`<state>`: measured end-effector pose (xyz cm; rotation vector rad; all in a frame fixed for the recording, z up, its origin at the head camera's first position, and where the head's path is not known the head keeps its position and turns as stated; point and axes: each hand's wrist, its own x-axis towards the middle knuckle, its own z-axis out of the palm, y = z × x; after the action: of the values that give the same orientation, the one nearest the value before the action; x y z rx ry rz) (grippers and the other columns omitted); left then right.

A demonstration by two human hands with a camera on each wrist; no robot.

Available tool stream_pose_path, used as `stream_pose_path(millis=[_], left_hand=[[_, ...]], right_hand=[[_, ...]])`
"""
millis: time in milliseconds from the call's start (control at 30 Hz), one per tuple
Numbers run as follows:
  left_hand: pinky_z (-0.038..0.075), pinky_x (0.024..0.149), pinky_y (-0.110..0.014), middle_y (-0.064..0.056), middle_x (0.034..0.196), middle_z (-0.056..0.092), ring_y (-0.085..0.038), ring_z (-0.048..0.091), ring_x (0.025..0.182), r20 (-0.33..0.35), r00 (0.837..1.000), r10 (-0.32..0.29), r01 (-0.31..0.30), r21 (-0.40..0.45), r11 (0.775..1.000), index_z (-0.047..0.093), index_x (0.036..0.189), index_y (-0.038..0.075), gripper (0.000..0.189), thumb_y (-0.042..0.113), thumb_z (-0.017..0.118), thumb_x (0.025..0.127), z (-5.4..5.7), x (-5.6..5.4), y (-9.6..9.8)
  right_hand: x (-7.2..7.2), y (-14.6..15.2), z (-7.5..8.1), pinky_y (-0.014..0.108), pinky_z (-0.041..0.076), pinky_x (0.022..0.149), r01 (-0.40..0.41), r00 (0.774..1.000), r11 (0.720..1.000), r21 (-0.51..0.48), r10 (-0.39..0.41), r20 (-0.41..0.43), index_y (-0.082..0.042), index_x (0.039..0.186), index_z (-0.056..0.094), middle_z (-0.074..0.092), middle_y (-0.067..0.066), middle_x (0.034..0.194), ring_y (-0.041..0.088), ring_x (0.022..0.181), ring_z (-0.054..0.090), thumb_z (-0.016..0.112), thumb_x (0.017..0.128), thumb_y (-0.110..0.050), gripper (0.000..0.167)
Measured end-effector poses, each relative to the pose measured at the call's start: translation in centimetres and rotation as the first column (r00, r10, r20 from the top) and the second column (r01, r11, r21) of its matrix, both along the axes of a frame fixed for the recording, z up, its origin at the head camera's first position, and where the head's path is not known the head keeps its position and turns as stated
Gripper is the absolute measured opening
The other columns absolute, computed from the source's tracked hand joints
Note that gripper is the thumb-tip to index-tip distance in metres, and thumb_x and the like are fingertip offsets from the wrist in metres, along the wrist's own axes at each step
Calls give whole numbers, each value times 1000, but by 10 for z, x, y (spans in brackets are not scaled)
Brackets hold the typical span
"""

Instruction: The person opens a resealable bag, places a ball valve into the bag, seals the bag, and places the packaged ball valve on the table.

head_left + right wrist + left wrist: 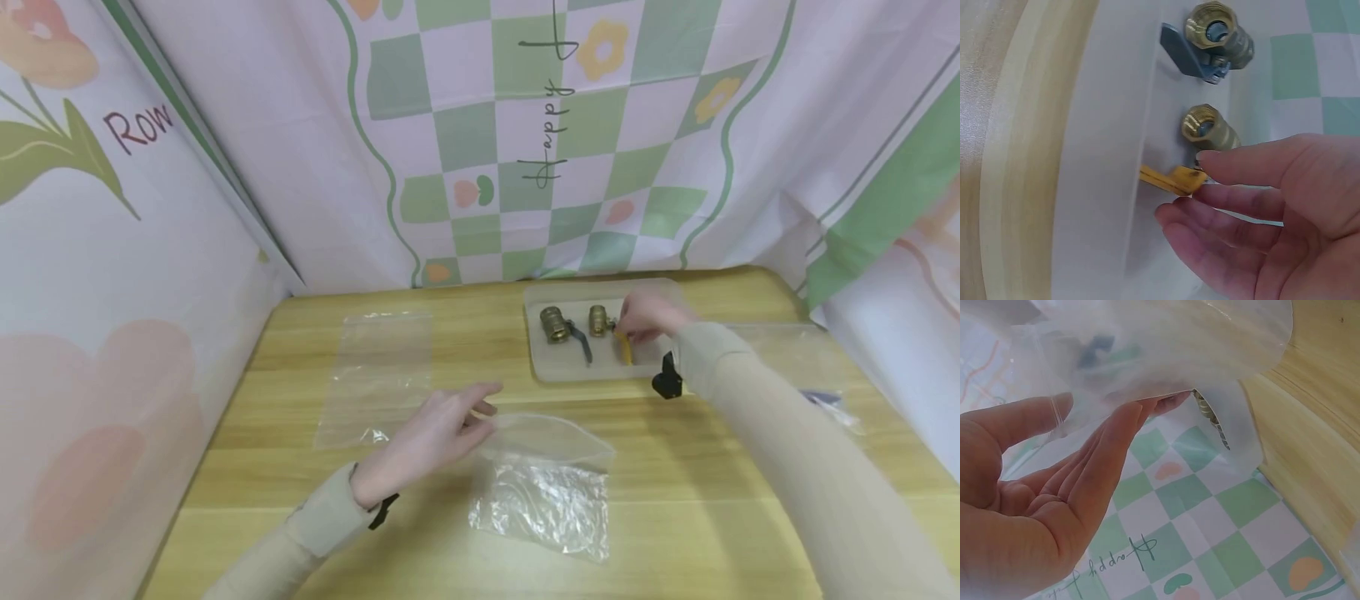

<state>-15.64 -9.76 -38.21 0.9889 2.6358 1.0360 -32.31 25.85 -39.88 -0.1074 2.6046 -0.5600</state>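
On the far right of the table, a translucent tray holds two brass ball valves. One valve has a dark blue-grey lever; the smaller valve has a yellow lever. My right hand reaches into the tray and pinches the smaller valve where the yellow lever meets its body. My left hand is at the upper left corner of a clear zip bag, its mouth gaping. The fingers are nearly straight against the plastic, thumb apart from them.
Another clear zip bag lies flat at the left. Beyond my right forearm, a further clear bag lies near the table's right edge, with something dark blue at its lower end. Patterned curtains enclose the wooden table.
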Motion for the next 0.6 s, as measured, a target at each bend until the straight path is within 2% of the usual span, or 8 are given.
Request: stream_pose_path(millis=[167,367,467,600], left_hand=[[60,75,-13,-17,105,76,-23,76,93,-34,999,-2,2,-10,1000,56,133,-3,38,9,61,97,2,0,0],[54,61,-9,-17,99,77,-18,75,78,-52,999,8,-9,-17,1000,60,128,-3,32,7,60,97,4,1,0],[52,58,-9,-16,97,77,-12,70,64,-60,998,8,-9,-22,1000,62,125,-3,29,7,59,97,4,0,0],[51,56,-9,-13,91,76,-3,58,55,-56,998,12,-13,-23,1000,65,119,-3,25,7,59,98,5,0,0]], right_hand=[[-3,-6,-4,28,61,63,4,1000,999,54,-5,19,5,86,65,66,9,74,14,62,63,64,81,-6,12],[-9,-8,-9,20,55,51,-30,999,986,161,34,-22,1,73,66,68,6,63,10,54,64,63,78,-6,9],[-11,-7,-11,18,53,49,-42,998,978,204,50,-37,0,71,66,69,5,61,9,51,64,62,79,-7,11],[-12,-8,-11,17,49,47,-51,997,970,238,62,-37,-1,69,64,64,1,56,7,48,61,59,81,-6,14]])
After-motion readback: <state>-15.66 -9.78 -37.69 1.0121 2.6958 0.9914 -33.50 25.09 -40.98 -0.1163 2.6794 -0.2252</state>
